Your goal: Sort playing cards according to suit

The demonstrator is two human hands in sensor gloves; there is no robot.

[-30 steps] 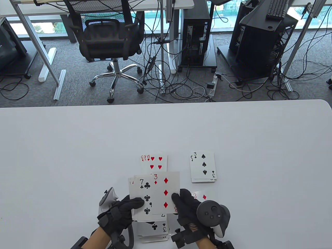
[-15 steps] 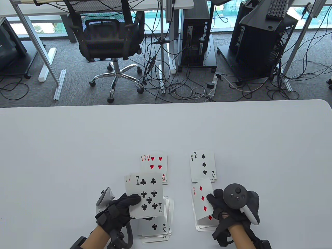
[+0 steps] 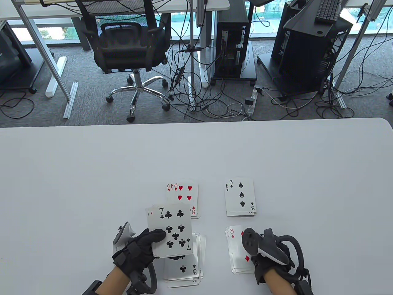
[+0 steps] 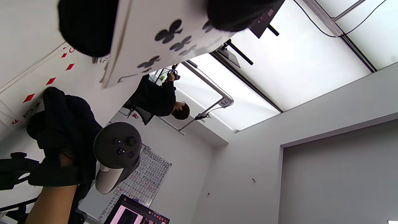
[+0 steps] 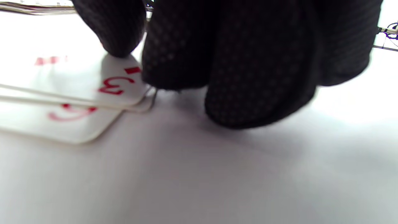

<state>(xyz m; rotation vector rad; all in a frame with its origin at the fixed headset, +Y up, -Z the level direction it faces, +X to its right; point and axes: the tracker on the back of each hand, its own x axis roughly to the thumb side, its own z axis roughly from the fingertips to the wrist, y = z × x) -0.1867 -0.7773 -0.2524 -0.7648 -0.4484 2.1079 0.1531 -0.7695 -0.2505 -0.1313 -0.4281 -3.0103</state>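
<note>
White tabletop (image 3: 92, 172) fills the lower half of the table view, with an office chair (image 3: 129, 46), tangled cables and computer towers on the grey carpet beyond its far edge.

Four face-up piles lie near the front edge: a hearts pile (image 3: 184, 192) at the back left, a spades pile (image 3: 240, 198) topped by the 3 of spades at the back right, a clubs pile (image 3: 184, 270) at the front left and a diamonds pile (image 3: 236, 255) at the front right.

The left hand (image 3: 139, 250) grips a small fan of cards above the clubs pile – the 7 of clubs (image 3: 170, 229) faces up on top, thumb laid across its near left part, fingers underneath. In the left wrist view the same card (image 4: 161, 34) shows between thumb and fingers, with the diamonds pile and the other hand beyond.

The right hand (image 3: 267, 258) is down at the diamonds pile, its tracker (image 3: 261, 245) covering most of it. The 3 of diamonds (image 5: 118, 84) lies on top; in the right wrist view a fingertip (image 5: 115, 31) presses that card's corner, and the other fingers (image 5: 258, 77) bunch together beside the pile's edge, touching the table – not closed around anything I can see
</note>
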